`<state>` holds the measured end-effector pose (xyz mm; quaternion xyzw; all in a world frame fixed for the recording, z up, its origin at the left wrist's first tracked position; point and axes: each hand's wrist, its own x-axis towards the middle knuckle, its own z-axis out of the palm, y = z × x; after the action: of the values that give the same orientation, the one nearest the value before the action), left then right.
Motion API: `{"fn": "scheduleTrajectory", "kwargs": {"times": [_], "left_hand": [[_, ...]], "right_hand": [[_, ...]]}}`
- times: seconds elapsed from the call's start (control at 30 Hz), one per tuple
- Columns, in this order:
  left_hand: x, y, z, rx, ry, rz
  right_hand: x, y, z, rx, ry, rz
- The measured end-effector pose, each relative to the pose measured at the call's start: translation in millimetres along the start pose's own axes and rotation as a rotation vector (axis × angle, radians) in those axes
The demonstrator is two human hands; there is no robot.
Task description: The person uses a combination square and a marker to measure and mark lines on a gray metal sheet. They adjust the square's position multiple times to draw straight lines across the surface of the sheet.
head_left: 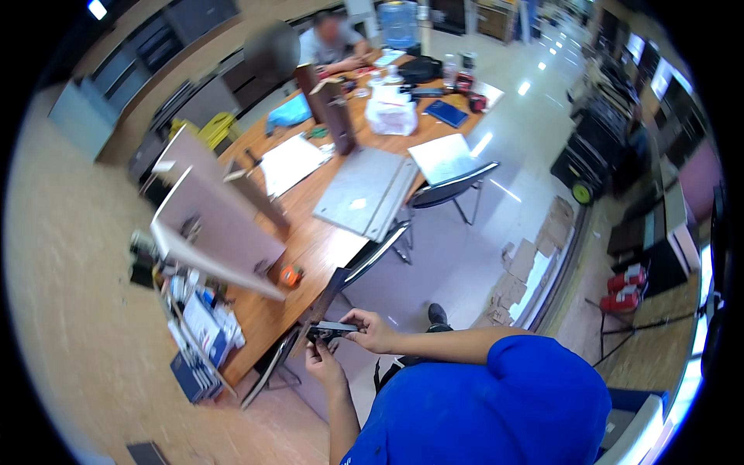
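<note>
In front of my body, beside the table edge, both hands meet at a small black-and-silver metal piece [328,331]. My right hand [373,332] is closed on its right end, thumb and fingers pinching it. From below, my left hand [325,367] grips the same piece, its fingertips at the left end. A narrow dark brown strip [331,291] stands tilted just behind the piece and seems to touch it. Whether my left fingers also hold the strip, I cannot tell. The exact kind of the metal piece is too small to make out.
On the wooden table [306,226] stand pale panels [221,217], an orange tape measure [291,275] and a grey board [363,190]. Dark chairs [453,186] line its near side. Another person [333,46] sits at the far end. Cardboard pieces [521,267] lie on the floor.
</note>
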<state>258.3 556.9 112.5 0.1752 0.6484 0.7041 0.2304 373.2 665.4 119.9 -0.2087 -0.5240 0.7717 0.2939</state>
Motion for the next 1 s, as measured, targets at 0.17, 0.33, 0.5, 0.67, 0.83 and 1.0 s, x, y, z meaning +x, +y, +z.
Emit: {"fn": "scheduleTrajectory", "kwargs": {"times": [0.17,0.33,0.5,0.67,0.83,1.0], "left_hand": [[10.2,-23.8,161.1,-0.276,-0.238,-0.157],[29.4,-27.4,221.1,-0.043,-0.293,-0.131],[77.2,-42.6,196.6,-0.133,-0.150,-0.343],[97.4,-48.4,143.3,-0.009,-0.036,-0.591],[126.3,-73.2,151.2,-0.198,0.003,-0.577],[205.3,-119.5,174.7,-0.349,0.136,-0.536]], "right_hand": [[-4.4,-42.1,-148.4,-0.174,0.096,-0.044],[-3.1,-84.8,-252.3,-0.490,-0.009,-0.020],[3.0,-78.4,-330.4,-0.266,0.093,0.066],[21.6,-120.2,-381.5,0.441,0.375,0.343],[48.9,-114.6,-454.5,0.936,0.404,0.270],[98.9,-129.2,-500.3,0.692,0.597,0.364]]}}
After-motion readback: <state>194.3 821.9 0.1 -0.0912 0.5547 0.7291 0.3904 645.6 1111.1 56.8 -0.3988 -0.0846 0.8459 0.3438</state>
